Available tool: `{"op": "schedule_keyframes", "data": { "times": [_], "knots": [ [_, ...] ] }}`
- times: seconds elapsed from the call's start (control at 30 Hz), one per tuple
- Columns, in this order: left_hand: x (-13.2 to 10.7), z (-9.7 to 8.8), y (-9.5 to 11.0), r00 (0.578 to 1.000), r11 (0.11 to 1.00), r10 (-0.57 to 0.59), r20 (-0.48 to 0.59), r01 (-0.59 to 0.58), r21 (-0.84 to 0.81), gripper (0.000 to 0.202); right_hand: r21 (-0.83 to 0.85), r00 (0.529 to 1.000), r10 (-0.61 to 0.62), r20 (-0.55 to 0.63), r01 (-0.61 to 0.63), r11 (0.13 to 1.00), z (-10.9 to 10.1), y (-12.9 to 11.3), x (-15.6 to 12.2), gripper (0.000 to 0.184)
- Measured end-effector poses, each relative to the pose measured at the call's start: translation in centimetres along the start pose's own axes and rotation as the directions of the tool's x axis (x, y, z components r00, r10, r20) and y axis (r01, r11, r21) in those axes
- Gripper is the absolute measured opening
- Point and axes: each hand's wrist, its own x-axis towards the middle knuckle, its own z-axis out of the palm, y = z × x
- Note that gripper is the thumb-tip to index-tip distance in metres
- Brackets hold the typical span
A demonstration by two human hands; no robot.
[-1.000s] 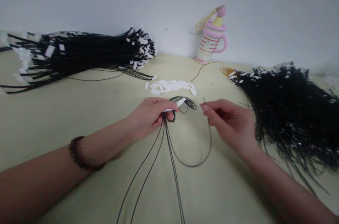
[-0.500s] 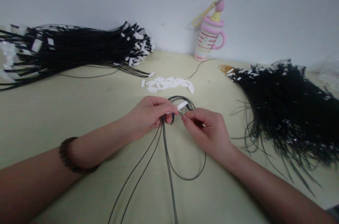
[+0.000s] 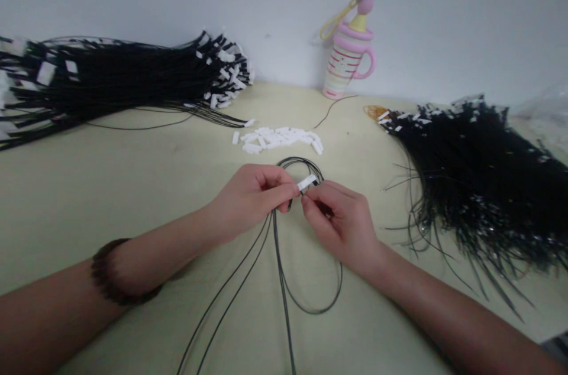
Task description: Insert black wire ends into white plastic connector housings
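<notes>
Between thumb and fingers, my left hand (image 3: 262, 190) pinches a small white connector housing (image 3: 307, 182) that slants up to the right. Thin black wires (image 3: 276, 233) also pass through this hand, looping above it and trailing down towards me. Close against the connector's lower side, my right hand (image 3: 339, 212) is closed in a pinch on the end of a black wire; the fingertips mostly hide that end. The two hands are nearly touching over the table.
Several loose white connector housings (image 3: 279, 138) lie beyond my hands. A thick bundle of black cables (image 3: 133, 76) with white ends rests at the back left, another black wire bundle (image 3: 492, 180) at the right. A pink-striped cup (image 3: 345, 61) stands by the wall.
My right fingertips have moved slightly left and closer to the connector, and the bit of wire end that showed there is now mostly hidden. The view has shifted slightly.
</notes>
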Motion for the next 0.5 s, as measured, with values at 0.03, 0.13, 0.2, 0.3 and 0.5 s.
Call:
{"op": "schedule_keyframes", "data": {
  "times": [0.03,0.13,0.2,0.3,0.5],
  "knots": [
    [0.0,0.0,0.0,1.0,1.0,0.007,0.002,-0.007,0.005,0.021,0.005,1.0,0.0,-0.004,0.0,1.0,0.1,0.0,0.0,0.016],
    [-0.1,0.1,-0.1,1.0,1.0,0.004,-0.012,-0.004,-0.002,0.021,0.026,1.0,0.005,-0.005,-0.005,1.0,0.1,0.1,0.1,0.016],
    [-0.1,0.2,-0.1,0.999,1.0,-0.008,-0.048,0.007,-0.031,0.022,0.056,1.0,0.017,-0.002,-0.017,0.998,-0.1,0.2,0.3,0.015],
    [0.1,-0.2,0.4,0.991,0.99,-0.002,-0.136,-0.017,-0.14,0.024,0.171,0.997,0.076,0.015,-0.078,0.982,-0.7,0.6,0.6,0.013],
    [-0.8,-2.3,3.3,0.997,0.887,0.045,-0.067,-0.071,-0.456,0.012,0.428,0.851,0.162,0.5,-0.405,0.808,-2.1,2.1,1.0,0.016]
  ]
}}
